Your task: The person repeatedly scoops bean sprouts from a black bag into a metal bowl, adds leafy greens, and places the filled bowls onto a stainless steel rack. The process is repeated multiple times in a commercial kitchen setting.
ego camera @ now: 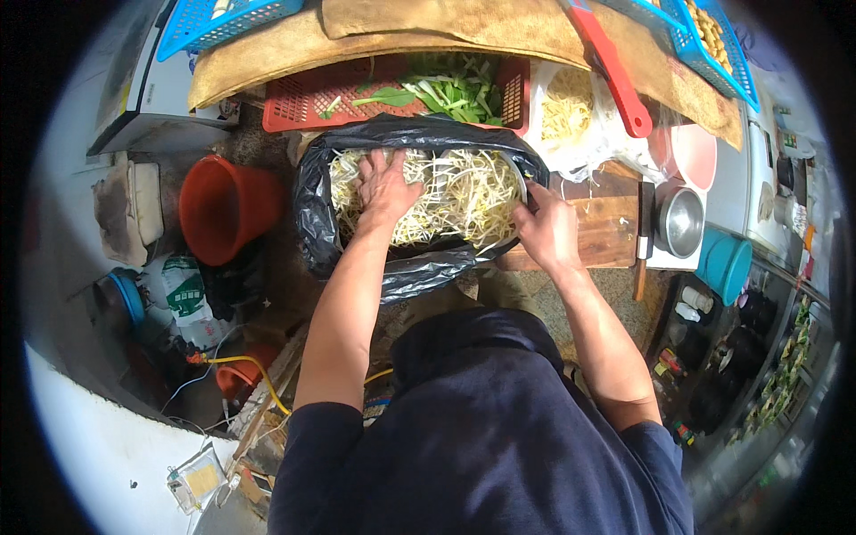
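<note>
Bean sprouts [408, 227] lie in a black plastic bag [317, 200] with its mouth spread wide. On the sprouts' left part rests my left hand [386, 186], fingers spread and partly sunk among them. My right hand [550, 224] is curled at the right side, around the edge of a pale rimmed container [520, 175] that holds part of the sprouts inside the bag. Its fingertips are partly hidden, and how much of the rim they grip is hard to see.
Behind the bag stands a red plastic basket [287, 107] with leafy greens [461, 97]. Noodles [567, 110] in a plastic bag lie right of it. A knife [643, 234] and metal bowl [682, 221] are beside the wooden cutting board [605, 221]. A red bucket [221, 207] stands left.
</note>
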